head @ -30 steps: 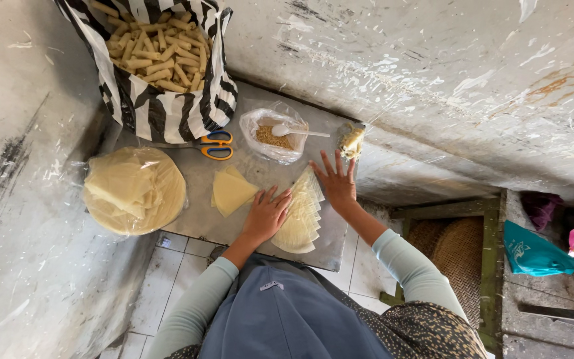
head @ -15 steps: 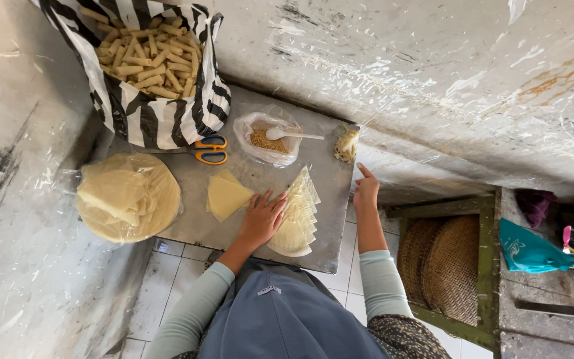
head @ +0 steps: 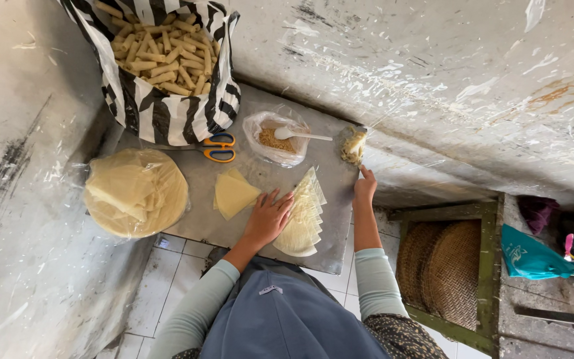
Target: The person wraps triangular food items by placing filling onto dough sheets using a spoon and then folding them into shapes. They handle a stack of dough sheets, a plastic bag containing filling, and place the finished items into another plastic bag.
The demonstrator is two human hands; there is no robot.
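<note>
Flat and open, the left hand [head: 268, 218] presses the fanned stack of wrapper triangles [head: 303, 216] on the grey board [head: 327, 179]; right hand [head: 365, 187], fingers loose, grips nothing beside it; seemingly between wrappers, peeling one comes next; left of the stack one folded wrapper [head: 234, 194], beyond it one filling bag [head: 275, 138], one pair of scissors [head: 216, 147].

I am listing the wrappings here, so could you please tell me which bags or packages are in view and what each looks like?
Striped bag: back left of the table, black and white, open, full of rolled pastries.
Clear bag: middle back, holding brown filling and a white spoon.
Plastic-wrapped wrapper stack: left edge, round, pale yellow.
Teal bag: far right, crumpled.
</note>
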